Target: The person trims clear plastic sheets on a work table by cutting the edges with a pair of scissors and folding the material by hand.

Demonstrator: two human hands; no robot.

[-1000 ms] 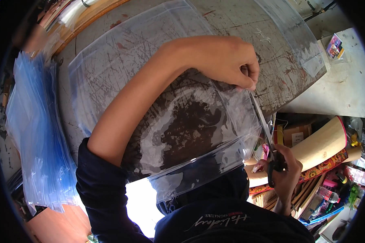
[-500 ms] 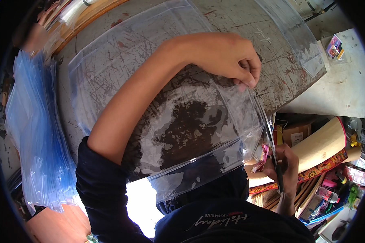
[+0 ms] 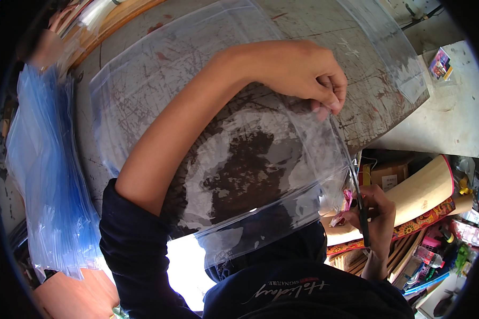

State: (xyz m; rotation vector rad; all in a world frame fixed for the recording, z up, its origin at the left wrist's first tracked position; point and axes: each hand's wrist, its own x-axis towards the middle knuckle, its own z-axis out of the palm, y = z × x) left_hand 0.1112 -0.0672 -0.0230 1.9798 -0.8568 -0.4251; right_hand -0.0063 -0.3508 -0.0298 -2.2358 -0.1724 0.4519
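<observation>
A clear plastic sheet (image 3: 298,183) lies over the table and hangs past its near edge toward my body. My left hand (image 3: 308,74) reaches across it and pinches its right edge between thumb and fingers. Lower right, my right hand (image 3: 379,212) is closed round the dark handles of a pair of scissors (image 3: 363,215). The blades point up along the sheet's right edge, below my left hand. Just how far the blades are parted is hard to see. Beside my right hand hangs a small pink wrapper-like piece (image 3: 347,199).
Bluish plastic sheets (image 3: 50,175) hang in a thick stack at the left. Another clear strip (image 3: 388,50) lies on the scratched grey table (image 3: 364,106) at the far right. Below the table's right side are a rolled cream mat (image 3: 418,189), a cardboard box and mixed clutter.
My left hand has shifted slightly right, still pinching the sheet's edge. The scissors and my right hand have moved up a little along that edge.
</observation>
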